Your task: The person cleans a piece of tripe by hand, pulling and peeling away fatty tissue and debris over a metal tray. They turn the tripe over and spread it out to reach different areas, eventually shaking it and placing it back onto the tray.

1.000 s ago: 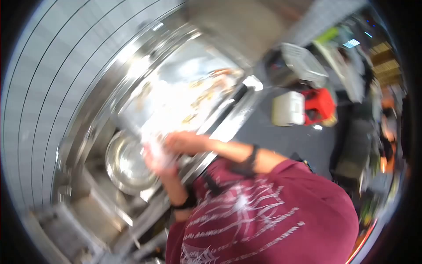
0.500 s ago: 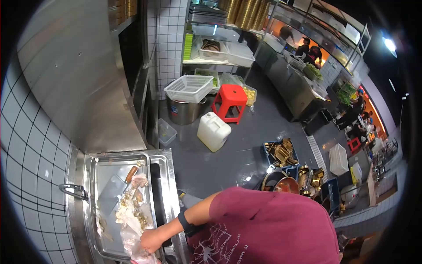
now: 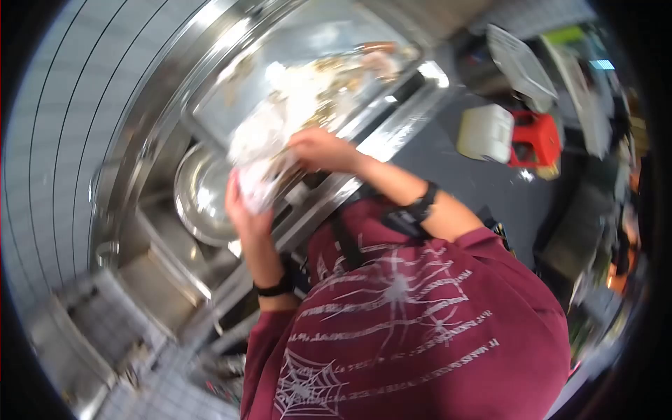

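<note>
My left hand [image 3: 243, 203] is closed around the lower side of a clear, crumpled plastic bag [image 3: 257, 136] with something whitish inside. My right hand [image 3: 320, 149] is curled shut at the bag's other side, its fingers on the plastic. The bag rests over the near edge of a metal tray [image 3: 210, 105]. Pale, whitish-yellow pieces of what looks like raw meat [image 3: 301, 91] lie in the tray beyond my hands. At its far end a wooden handle [image 3: 376, 47] shows beside a pinkish piece. Motion blur hides finer detail.
A round steel bowl [image 3: 203, 199] sits in the sink left of my left hand. Metal sink compartments [image 3: 157, 280] continue toward the lower left. On the floor at right stand a white jerrycan [image 3: 484, 131], a red stool [image 3: 535, 140] and a white basket [image 3: 519, 66].
The view has swung down and turned, bringing the bowl, sinks and both hands into sight. The bag is now between both hands, near the tray's edge.
</note>
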Available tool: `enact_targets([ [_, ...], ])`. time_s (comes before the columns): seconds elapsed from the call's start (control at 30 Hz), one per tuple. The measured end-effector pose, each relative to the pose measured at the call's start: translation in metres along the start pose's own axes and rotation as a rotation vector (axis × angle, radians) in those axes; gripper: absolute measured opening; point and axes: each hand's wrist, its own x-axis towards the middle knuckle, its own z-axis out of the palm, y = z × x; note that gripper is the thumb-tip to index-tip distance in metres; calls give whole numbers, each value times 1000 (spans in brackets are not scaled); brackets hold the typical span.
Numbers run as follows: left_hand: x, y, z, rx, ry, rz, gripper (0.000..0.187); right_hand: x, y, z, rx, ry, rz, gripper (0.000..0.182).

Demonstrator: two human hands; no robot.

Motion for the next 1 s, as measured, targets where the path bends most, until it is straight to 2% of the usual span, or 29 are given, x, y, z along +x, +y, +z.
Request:
enact_targets([
  [0.03,2,-2,13,147,127,55,36,-3,-14,-1,-54,18,42,17],
  [0.1,-1,-2,32,142,141,62,32,0,-9,-3,9,17,49,18],
  [0.23,-18,-2,27,235,231,38,35,-11,-12,10,47,31,121,18],
  [0.4,-31,-6,13,440,295,140,29,-24,-12,11,-19,-18,173,16],
  [0.53,-41,-10,17,424,325,108,26,-32,-3,12,-6,-24,196,14],
  [0.63,-42,-15,28,298,362,91,25,-35,0,11,-58,-99,201,12],
  [0.7,-43,-18,44,487,337,221,27,-34,-3,17,-491,157,-67,16],
  [0.73,-42,-20,50,472,338,227,27,-33,-10,15,-423,109,-25,26],
  [0.77,-40,-21,56,853,259,195,28,-32,-12,15,-440,94,-26,26],
  [0.8,-38,-23,62,1228,176,163,29,-29,-13,14,-39,55,107,32],
  [0.83,-39,-31,71,1199,194,179,29,-28,-13,14,358,15,253,39],
  [0.87,-39,-44,83,1498,140,247,26,-28,-10,12,512,9,310,49],
  [0.9,-38,-54,91,1793,92,313,25,-24,-11,14,653,23,261,47],
  [0.97,-34,-73,83,1614,13,687,25,-20,-3,2,690,154,382,45],
  [1.0,-40,-73,85,1705,-72,580,29,-19,-4,2,678,172,348,39],
])
